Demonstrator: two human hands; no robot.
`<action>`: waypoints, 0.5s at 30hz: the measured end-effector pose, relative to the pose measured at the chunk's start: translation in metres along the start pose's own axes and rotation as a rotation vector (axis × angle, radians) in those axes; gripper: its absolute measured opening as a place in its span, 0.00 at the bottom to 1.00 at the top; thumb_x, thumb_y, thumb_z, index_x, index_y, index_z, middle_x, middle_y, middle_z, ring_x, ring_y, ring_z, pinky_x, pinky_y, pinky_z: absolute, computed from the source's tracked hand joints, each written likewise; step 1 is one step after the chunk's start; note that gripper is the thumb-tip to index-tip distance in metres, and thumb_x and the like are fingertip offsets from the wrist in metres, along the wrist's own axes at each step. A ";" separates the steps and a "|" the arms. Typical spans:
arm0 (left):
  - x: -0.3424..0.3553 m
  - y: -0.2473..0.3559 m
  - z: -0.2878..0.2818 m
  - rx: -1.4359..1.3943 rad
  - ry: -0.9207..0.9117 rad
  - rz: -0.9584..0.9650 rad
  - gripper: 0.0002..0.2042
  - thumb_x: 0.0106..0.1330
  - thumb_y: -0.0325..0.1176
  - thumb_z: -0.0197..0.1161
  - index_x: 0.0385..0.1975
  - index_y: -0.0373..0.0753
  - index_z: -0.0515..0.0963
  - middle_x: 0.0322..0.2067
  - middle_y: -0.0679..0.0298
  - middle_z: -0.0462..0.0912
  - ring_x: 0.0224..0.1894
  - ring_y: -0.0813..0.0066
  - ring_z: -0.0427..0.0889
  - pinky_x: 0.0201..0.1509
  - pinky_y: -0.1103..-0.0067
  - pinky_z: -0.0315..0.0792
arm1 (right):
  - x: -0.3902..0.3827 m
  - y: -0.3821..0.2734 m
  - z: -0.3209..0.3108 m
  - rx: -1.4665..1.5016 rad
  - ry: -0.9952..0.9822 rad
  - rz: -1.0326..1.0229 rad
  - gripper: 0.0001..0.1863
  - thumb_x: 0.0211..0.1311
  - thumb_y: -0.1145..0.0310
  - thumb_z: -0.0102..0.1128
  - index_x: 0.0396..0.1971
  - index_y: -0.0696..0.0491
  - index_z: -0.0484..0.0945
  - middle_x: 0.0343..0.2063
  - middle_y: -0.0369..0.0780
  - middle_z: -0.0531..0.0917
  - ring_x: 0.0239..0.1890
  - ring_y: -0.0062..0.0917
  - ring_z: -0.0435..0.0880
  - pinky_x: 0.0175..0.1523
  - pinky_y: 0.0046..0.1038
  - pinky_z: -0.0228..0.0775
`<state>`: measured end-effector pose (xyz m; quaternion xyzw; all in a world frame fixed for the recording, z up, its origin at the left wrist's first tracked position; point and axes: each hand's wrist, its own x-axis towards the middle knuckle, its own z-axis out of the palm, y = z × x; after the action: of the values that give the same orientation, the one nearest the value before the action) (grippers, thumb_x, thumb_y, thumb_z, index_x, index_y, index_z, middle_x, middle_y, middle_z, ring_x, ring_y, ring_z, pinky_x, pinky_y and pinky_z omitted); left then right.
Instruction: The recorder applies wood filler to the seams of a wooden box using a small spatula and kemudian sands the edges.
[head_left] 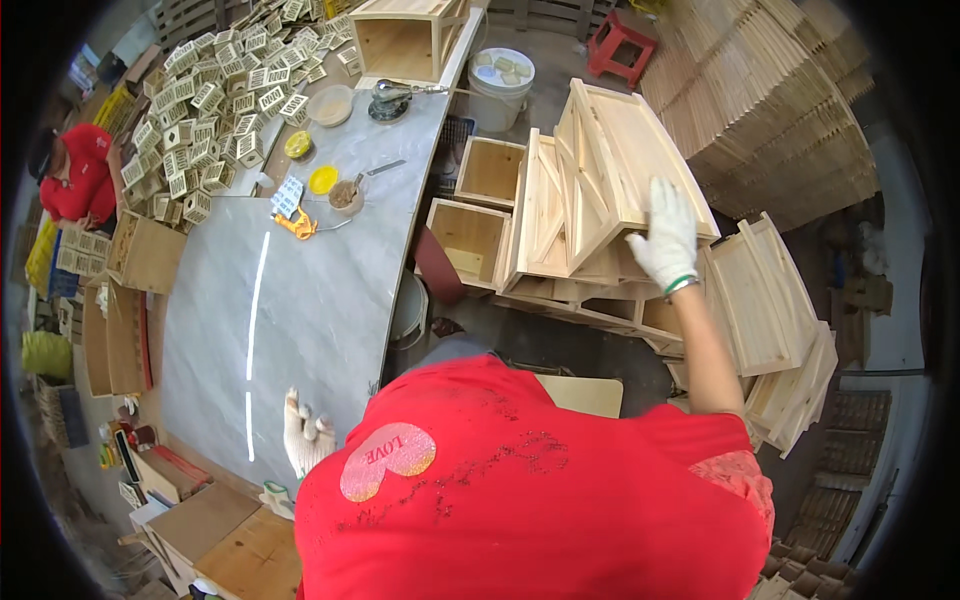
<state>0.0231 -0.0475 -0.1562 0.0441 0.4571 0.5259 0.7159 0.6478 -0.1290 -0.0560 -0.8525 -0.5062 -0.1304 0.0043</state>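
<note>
My right hand (665,238), in a white knitted glove, rests flat on the side of a pale wooden box (632,135) at the near corner, with the thumb spread at the edge. That box lies tilted on a stack of similar wooden boxes (545,200). Also gloved, my left hand (308,437) is at the near part of the grey tabletop (320,290), beside my body. Its fingers are apart and slightly bent, with nothing seen in them. I cannot tell whether it touches the table.
Small slotted wooden blocks (215,110) are heaped at the far left, near a person in red (85,170). A putty knife (385,168), a sander (388,100) and a yellow lid (323,180) lie on the table. Behind stand a white bucket (500,95) and red stool (622,45).
</note>
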 end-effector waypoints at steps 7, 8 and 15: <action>0.043 -0.015 0.071 0.103 -0.074 0.016 0.12 0.74 0.38 0.61 0.52 0.42 0.77 0.39 0.69 0.84 0.41 0.82 0.84 0.44 0.74 0.84 | 0.026 0.057 0.046 -0.146 -0.109 -0.075 0.42 0.45 0.71 0.69 0.66 0.55 0.69 0.66 0.46 0.71 0.72 0.43 0.64 0.78 0.44 0.49; 0.048 -0.018 0.080 0.102 -0.069 0.017 0.12 0.74 0.38 0.61 0.52 0.42 0.77 0.39 0.69 0.84 0.41 0.82 0.84 0.44 0.74 0.84 | 0.027 0.063 0.053 -0.114 -0.074 -0.154 0.39 0.44 0.73 0.67 0.64 0.54 0.72 0.65 0.45 0.73 0.71 0.41 0.65 0.78 0.43 0.50; 0.066 -0.041 0.118 0.109 -0.220 -0.074 0.13 0.75 0.37 0.58 0.52 0.38 0.77 0.38 0.65 0.83 0.37 0.75 0.84 0.52 0.68 0.81 | 0.035 0.085 0.069 -0.078 0.045 -0.242 0.33 0.47 0.77 0.64 0.59 0.55 0.76 0.61 0.47 0.77 0.68 0.40 0.71 0.76 0.40 0.56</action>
<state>0.1370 0.0364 -0.1499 0.1234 0.4053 0.4653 0.7772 0.7520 -0.1306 -0.1037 -0.7814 -0.5999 -0.1687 -0.0331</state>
